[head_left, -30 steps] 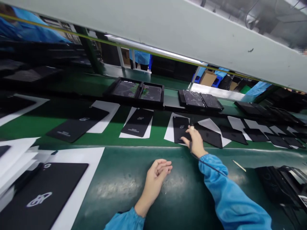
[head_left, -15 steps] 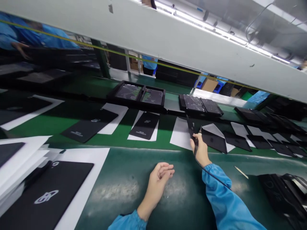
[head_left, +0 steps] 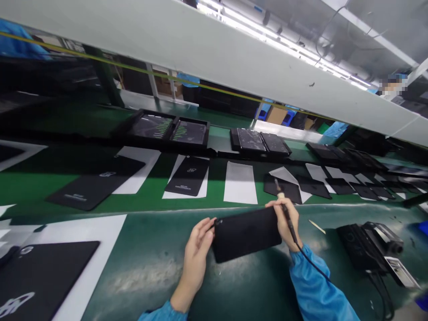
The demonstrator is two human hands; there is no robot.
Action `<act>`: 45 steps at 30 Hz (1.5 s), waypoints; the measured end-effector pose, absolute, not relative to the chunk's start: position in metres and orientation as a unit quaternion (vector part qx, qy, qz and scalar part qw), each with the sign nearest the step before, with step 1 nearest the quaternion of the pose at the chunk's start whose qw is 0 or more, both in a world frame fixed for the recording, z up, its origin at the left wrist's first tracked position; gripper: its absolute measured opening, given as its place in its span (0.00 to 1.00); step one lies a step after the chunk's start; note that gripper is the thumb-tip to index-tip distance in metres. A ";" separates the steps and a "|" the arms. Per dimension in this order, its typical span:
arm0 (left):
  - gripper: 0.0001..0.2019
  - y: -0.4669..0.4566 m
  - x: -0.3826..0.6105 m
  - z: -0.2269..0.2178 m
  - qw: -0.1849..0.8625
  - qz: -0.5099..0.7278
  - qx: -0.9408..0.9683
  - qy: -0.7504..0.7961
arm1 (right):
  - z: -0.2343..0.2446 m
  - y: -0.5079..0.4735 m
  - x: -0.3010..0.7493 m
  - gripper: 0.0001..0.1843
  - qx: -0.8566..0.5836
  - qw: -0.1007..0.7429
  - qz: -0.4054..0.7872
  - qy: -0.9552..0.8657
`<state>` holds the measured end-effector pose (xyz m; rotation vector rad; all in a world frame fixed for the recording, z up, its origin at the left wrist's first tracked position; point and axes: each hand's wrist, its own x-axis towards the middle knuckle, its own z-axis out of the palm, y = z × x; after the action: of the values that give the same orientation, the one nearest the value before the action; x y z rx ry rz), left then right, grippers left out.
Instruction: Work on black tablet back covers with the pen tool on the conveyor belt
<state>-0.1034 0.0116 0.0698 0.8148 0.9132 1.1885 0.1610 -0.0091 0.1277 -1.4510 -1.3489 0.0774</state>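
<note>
A black tablet (head_left: 245,234) is held just above the dark green bench mat (head_left: 150,267), between both my hands. My left hand (head_left: 197,245) grips its left edge with curled fingers. My right hand (head_left: 286,220) grips its right edge and also holds a thin corded tool (head_left: 282,207) that points up and away. The white sheet (head_left: 240,188) on the green conveyor belt (head_left: 33,183) behind lies bare.
More black tablets on white sheets lie along the belt, such as one (head_left: 187,176) to the left. Black trays (head_left: 167,129) sit on the far side. A black device (head_left: 368,243) is at the right. A large tablet (head_left: 40,276) on paper lies near left.
My right hand lifted the tablet off its white sheet on the belt and brought it back over the mat. My left hand rose from resting and took the tablet's left edge.
</note>
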 end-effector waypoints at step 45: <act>0.12 0.000 -0.094 0.088 0.734 0.459 0.313 0.391 | 0.128 -0.046 0.110 0.12 -0.459 0.440 0.282 -0.718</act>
<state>-0.0940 0.0003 0.0879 0.6874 0.8598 1.0094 0.1096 -0.0460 0.1280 -1.1403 -1.7841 0.7015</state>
